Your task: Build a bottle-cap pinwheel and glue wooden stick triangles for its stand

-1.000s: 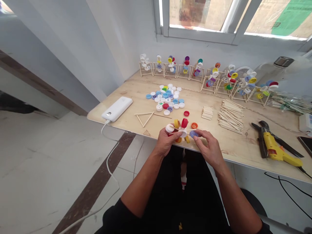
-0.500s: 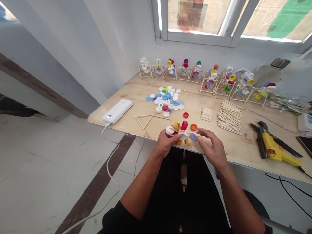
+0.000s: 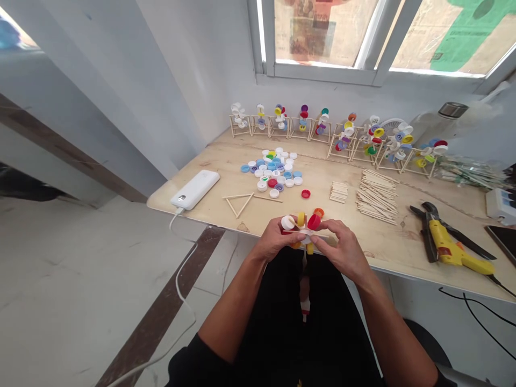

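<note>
Both hands hold a wheel of bottle caps (image 3: 301,218) on thin wooden sticks, above the table's front edge. Yellow, red, white and orange caps stick out around it. My left hand (image 3: 274,237) is closed on its left side, thumb at the white middle cap. From the right, my right hand (image 3: 342,248) pinches it, thumb against the same middle and fingers behind the red cap. A stick points out to the right under those fingers. Parts of the wheel are hidden by the hands. An orange cap (image 3: 319,212) lies just behind it on the table.
Loose bottle caps (image 3: 276,167) lie piled mid-table, near a stick triangle (image 3: 239,203). Stick piles (image 3: 377,196) and a yellow glue gun (image 3: 453,248) are on the right. Finished cap wheels on stick frames (image 3: 303,124) line the back. A white power bank (image 3: 195,190) sits left.
My right hand has moved left, from beside a lavender cap onto the wheel's middle. That lavender cap no longer shows. The wheel has turned slightly, and the view has shifted a little.
</note>
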A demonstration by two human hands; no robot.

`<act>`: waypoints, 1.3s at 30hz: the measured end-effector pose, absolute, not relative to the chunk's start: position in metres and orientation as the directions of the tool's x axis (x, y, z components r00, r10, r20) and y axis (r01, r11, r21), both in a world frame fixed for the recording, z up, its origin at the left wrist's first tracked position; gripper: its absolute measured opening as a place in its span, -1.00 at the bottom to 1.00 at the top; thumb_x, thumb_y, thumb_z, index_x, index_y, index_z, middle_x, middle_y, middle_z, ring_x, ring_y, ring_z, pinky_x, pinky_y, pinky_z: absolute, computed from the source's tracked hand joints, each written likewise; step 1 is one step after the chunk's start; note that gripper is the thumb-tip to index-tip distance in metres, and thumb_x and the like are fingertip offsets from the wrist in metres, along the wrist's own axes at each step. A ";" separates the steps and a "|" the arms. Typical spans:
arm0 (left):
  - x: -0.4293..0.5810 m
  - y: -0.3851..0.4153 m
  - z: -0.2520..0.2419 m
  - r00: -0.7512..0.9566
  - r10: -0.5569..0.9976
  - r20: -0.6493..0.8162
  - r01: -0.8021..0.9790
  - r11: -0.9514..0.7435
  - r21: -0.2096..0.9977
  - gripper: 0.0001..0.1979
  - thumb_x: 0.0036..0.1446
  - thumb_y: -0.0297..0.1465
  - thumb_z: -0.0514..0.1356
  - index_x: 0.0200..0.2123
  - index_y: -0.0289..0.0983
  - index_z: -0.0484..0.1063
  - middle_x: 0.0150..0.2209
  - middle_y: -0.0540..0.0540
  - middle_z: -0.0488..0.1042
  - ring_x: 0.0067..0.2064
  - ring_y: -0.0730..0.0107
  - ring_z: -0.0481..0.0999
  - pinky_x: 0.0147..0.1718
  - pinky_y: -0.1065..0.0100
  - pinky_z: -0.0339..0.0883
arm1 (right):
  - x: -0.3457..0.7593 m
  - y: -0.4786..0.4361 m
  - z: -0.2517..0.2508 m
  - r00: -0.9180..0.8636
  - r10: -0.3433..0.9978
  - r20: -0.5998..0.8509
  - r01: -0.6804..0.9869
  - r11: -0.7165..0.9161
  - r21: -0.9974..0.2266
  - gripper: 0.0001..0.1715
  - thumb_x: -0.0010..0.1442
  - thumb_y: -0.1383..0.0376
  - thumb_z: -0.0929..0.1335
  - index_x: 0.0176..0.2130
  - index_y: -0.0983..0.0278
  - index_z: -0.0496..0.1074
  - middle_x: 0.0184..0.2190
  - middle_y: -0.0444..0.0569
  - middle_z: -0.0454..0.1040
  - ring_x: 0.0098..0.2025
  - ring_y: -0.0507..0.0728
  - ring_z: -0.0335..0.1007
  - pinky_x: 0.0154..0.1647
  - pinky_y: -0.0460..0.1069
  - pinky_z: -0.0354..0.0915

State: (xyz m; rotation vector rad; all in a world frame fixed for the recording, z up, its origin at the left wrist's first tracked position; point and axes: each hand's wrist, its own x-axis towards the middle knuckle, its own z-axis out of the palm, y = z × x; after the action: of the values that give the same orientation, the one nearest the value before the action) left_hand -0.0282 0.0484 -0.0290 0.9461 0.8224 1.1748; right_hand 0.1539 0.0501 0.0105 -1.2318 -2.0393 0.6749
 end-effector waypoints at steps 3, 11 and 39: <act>-0.028 0.049 -0.028 0.218 0.975 -0.042 -0.375 0.123 0.919 -0.63 -0.22 -0.40 0.41 -0.26 -0.35 0.49 -0.33 -0.10 0.52 -0.29 0.31 0.50 -0.25 0.31 0.38 | 0.153 0.050 0.009 -0.346 0.904 0.253 0.579 0.418 -0.700 -0.76 0.11 0.11 0.34 -0.25 0.18 0.46 -0.21 -0.02 0.53 -0.11 0.22 0.39 -0.06 0.15 0.26; -0.030 0.050 -0.024 0.235 0.971 -0.041 -0.425 0.140 0.894 -0.58 -0.23 -0.40 0.42 -0.21 -0.30 0.50 -0.30 -0.10 0.54 -0.26 0.29 0.51 -0.21 0.31 0.35 | 0.154 0.050 0.006 -0.220 0.954 0.204 0.484 0.288 -0.826 -0.75 0.06 0.12 0.36 -0.28 0.21 0.45 -0.22 -0.03 0.53 -0.12 0.20 0.40 -0.04 0.12 0.26; -0.031 0.050 -0.028 0.235 0.971 -0.040 -0.519 0.160 0.840 -0.59 -0.21 -0.37 0.42 -0.23 -0.37 0.47 -0.27 -0.19 0.56 -0.14 0.11 0.52 -0.08 0.17 0.31 | 0.116 0.040 -0.013 -0.076 0.991 0.107 0.129 0.116 -0.985 -0.62 0.06 0.06 0.36 -0.21 0.28 0.44 -0.28 -0.02 0.50 -0.24 0.14 0.40 -0.19 0.01 0.32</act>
State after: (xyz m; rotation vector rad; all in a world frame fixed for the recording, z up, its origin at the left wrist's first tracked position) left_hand -0.0312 0.0501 -0.0283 0.8146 0.6904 1.1942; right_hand 0.1164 0.0405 -0.0132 -1.1885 -1.4090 1.1092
